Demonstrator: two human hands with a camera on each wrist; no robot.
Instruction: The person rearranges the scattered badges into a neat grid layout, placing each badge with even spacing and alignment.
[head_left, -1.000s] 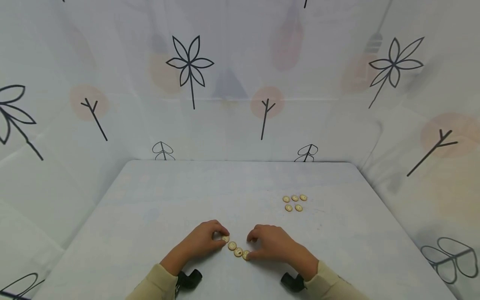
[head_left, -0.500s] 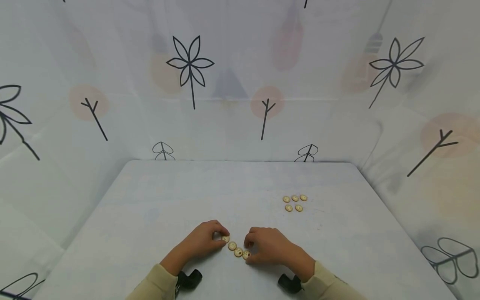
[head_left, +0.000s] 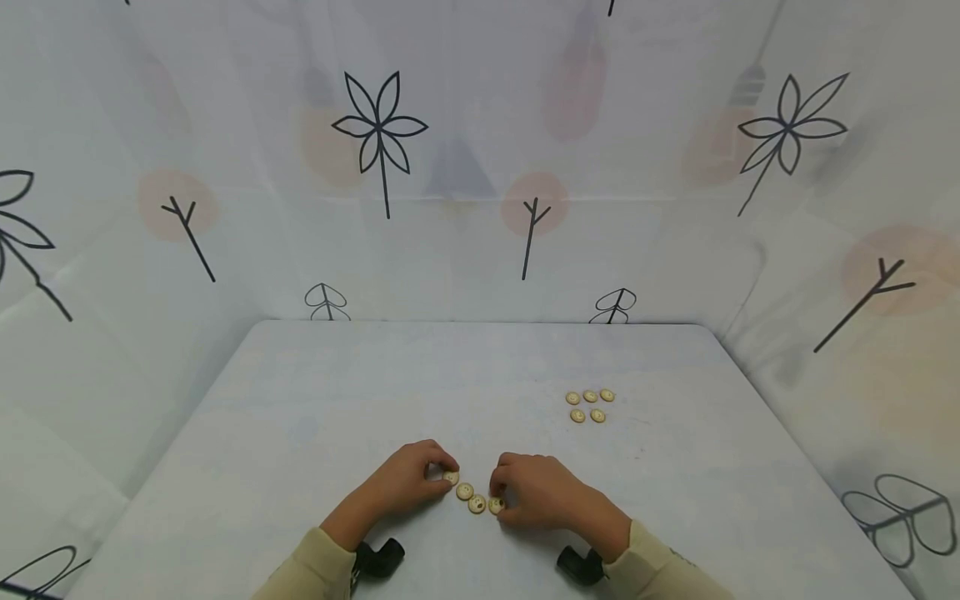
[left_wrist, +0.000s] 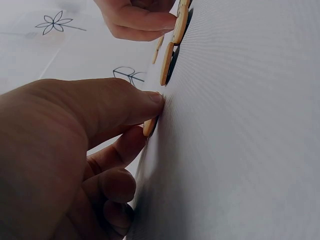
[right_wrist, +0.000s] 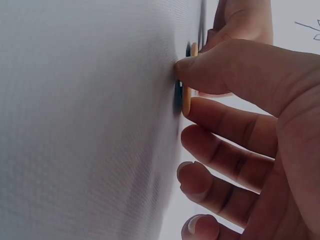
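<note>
Four-sided count aside, several round wooden buttons lie in a short slanting row on the white table (head_left: pixel 337 383). My left hand (head_left: pixel 405 481) pinches the far-left button (head_left: pixel 451 477) between thumb and fingers; in the left wrist view that button (left_wrist: pixel 149 126) shows below the thumb tip. Two more buttons, one (head_left: pixel 464 492) and another (head_left: pixel 476 503), lie untouched between the hands. With thumb and index finger, my right hand (head_left: pixel 546 493) pinches the button at the row's right end (head_left: pixel 496 506). In the right wrist view this button (right_wrist: pixel 186 102) stands edge-on between the fingertips, other fingers loosely bent.
Further back on the right, several more wooden buttons (head_left: pixel 590 397) lie in two short rows. A white cloth wall (head_left: pixel 457 250) with plant drawings encloses the table's back and sides. Black wrist devices, one on the left (head_left: pixel 380 558) and one on the right (head_left: pixel 581 567), hang near the tabletop.
My right hand's fingers have come in around the end button, which has shifted slightly right and away from me, leaving a small gap to its neighbour. The left hand has stayed still.
</note>
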